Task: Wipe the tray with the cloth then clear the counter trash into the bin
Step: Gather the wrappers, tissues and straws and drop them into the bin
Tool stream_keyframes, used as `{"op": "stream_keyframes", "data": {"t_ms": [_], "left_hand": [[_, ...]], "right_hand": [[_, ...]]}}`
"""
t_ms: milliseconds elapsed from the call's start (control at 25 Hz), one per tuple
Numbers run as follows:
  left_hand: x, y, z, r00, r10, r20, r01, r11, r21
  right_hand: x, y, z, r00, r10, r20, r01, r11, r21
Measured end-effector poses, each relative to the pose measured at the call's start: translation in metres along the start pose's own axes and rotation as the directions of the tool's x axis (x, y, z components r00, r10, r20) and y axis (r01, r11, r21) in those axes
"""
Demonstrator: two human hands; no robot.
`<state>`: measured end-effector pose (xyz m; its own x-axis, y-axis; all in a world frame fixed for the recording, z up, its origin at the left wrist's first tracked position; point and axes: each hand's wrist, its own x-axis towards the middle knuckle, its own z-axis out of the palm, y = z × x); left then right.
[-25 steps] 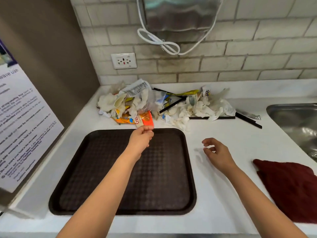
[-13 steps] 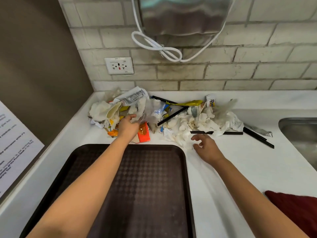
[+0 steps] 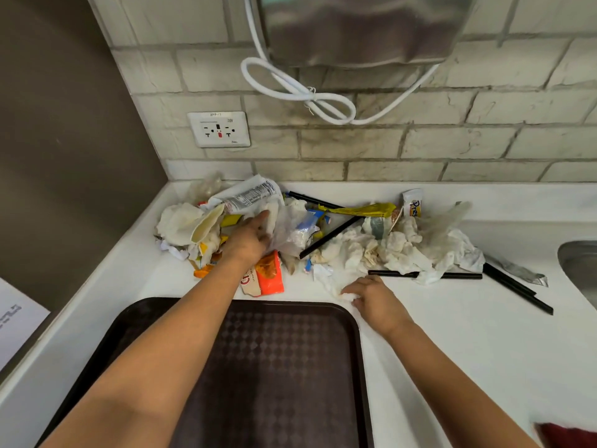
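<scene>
A: Where was the trash pile (image 3: 323, 234)?

B: Across the middle of the frame, heaped on the white counter (image 3: 452, 334) against the brick wall: crumpled tissues, wrappers, black straws.

A: And the hands?

B: The left hand (image 3: 248, 237) reached into the pile's left part, fingers extended onto a clear plastic wrapper; whether it grasped anything, I couldn't tell. The right hand (image 3: 374, 300) pinched a crumpled white tissue (image 3: 347, 296) at the pile's near edge.

A: The tray (image 3: 290, 367)?

B: Lower centre, dark brown, under the left forearm. The red cloth (image 3: 568, 436) showed only at the lower right corner. A sink (image 3: 580, 270) sat at the right edge, a socket (image 3: 219, 129) on the wall upper left.
</scene>
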<state>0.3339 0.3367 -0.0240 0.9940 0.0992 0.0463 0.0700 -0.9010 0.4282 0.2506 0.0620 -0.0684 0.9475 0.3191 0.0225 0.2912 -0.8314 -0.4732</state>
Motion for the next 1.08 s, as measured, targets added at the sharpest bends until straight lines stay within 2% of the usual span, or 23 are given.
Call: {"op": "stream_keyframes", "data": {"t_ms": [160,200,280,400,480,560,680,800,880,920,960,1080], "left_hand": [[0.007,0.004,0.008,1.000,0.012,0.001,-0.012,0.986,0.168],[0.004,0.005,0.008,0.999,-0.016,-0.042,0.021,0.993,0.117],[-0.002,0.004,0.003,0.976,-0.104,-0.190,0.078,0.987,-0.139],[-0.015,0.008,-0.013,0.876,-0.213,-0.432,0.025,0.916,-0.401],[-0.025,0.014,-0.027,0.814,-0.315,-0.488,-0.007,0.835,-0.550],[-0.036,0.021,-0.039,0.789,-0.435,-0.434,-0.024,0.684,-0.729],[-0.060,0.035,-0.057,0.793,-0.547,-0.269,-0.099,0.321,-0.942],[-0.099,0.051,-0.064,0.835,-0.533,-0.140,-0.125,0.064,-0.990],[-0.132,0.064,-0.062,0.898,-0.439,-0.042,-0.086,-0.080,-0.993],[-0.149,0.072,-0.060,0.924,-0.383,0.006,-0.037,-0.104,-0.994],[-0.165,0.080,-0.056,0.940,-0.339,0.045,0.017,-0.083,-0.996],[-0.210,0.095,-0.044,0.977,-0.203,0.063,0.075,0.052,-0.996]], "right_hand": [[-0.004,0.004,0.004,0.995,0.048,-0.084,-0.038,0.992,0.116],[-0.006,0.004,0.003,0.991,0.078,-0.107,-0.059,0.985,0.165],[-0.012,0.005,0.000,0.971,0.151,-0.187,-0.095,0.955,0.281],[-0.025,0.006,-0.007,0.917,0.234,-0.323,-0.075,0.897,0.435],[-0.033,0.005,-0.015,0.863,0.271,-0.427,-0.043,0.881,0.472],[-0.042,0.000,-0.024,0.795,0.305,-0.524,-0.010,0.871,0.492],[-0.058,-0.012,-0.037,0.678,0.327,-0.659,0.108,0.842,0.529],[-0.078,-0.023,-0.051,0.588,0.375,-0.717,0.187,0.799,0.572],[-0.092,-0.031,-0.061,0.554,0.417,-0.720,0.215,0.764,0.608],[-0.099,-0.036,-0.065,0.551,0.432,-0.714,0.227,0.746,0.626],[-0.106,-0.040,-0.068,0.558,0.433,-0.708,0.243,0.731,0.638],[-0.131,-0.056,-0.069,0.599,0.424,-0.679,0.271,0.691,0.671]]}}
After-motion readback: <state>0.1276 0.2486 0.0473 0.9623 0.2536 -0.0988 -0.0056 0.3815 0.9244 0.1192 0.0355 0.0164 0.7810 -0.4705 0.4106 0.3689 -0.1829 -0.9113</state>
